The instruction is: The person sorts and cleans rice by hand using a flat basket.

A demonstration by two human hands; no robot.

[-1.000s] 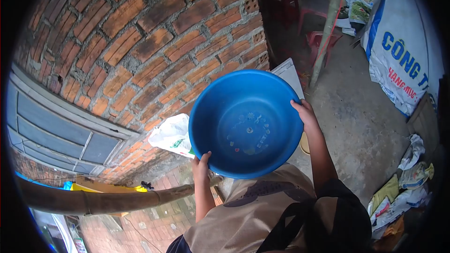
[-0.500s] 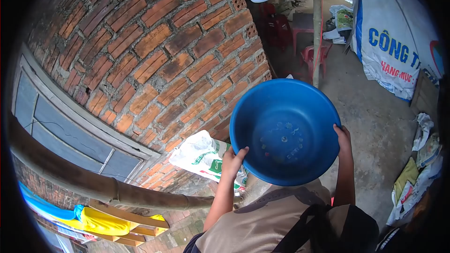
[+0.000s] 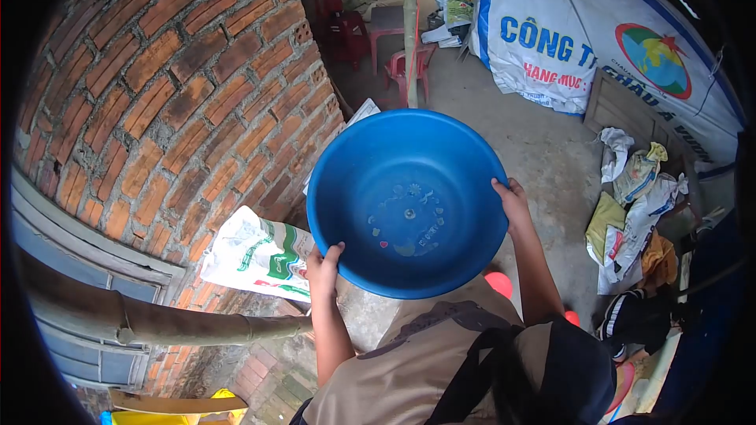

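Observation:
A round blue plastic basin (image 3: 409,181) is held out in front of me, its open top facing up toward the camera. Faded printed marks show on its bottom, and nothing lies inside. My left hand (image 3: 323,269) grips the near left rim, the thumb over the edge. On the right side, my right hand (image 3: 513,203) is closed on the rim with the thumb on top. The other fingers of both hands are partly hidden behind the basin. Just left of my left hand stands a white sack (image 3: 260,256) with green print.
A brick wall (image 3: 157,94) rises on the left, with a bamboo pole (image 3: 181,323) across the lower left. Ahead are an upright post (image 3: 412,31) and a red plastic chair (image 3: 409,71). At right hang a white printed tarp (image 3: 543,24) and several crumpled sacks (image 3: 638,197).
My view has turned to the right, so the wall and post sit further left and more of the tarp shows. Both hands still hold the basin.

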